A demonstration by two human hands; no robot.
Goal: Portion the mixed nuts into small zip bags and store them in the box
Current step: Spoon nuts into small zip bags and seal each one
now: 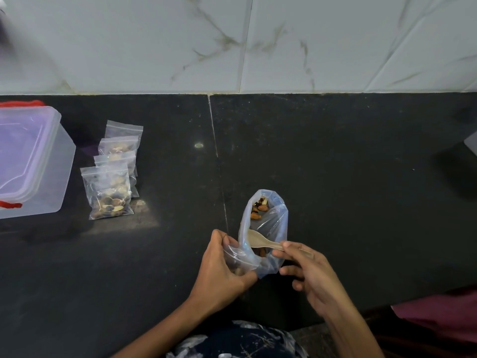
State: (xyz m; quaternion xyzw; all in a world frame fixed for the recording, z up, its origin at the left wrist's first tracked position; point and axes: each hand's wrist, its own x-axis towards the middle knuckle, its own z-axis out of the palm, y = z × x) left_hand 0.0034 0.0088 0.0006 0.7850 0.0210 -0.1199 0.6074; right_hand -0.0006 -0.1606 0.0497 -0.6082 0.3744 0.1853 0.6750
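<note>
A large clear plastic bag [273,223] of mixed nuts [259,209] lies open on the black counter [335,164]. My right hand [312,277] pinches the handle of a small pale spoon [260,241], whose bowl sits at the bag's mouth. My left hand [222,267] grips a small zip bag [238,259] with a few nuts in it, held beside the big bag. Several filled small zip bags [113,177] lie in an overlapping row at the left. The translucent storage box [33,161] with its lid on stands at the far left.
A white marble-patterned tiled wall [232,42] rises behind the counter. A red strap [10,204] shows at the box's edges. A dark shape [464,161] sits at the right edge. Dark patterned clothing [240,342] fills the bottom centre and maroon cloth [438,316] the bottom right.
</note>
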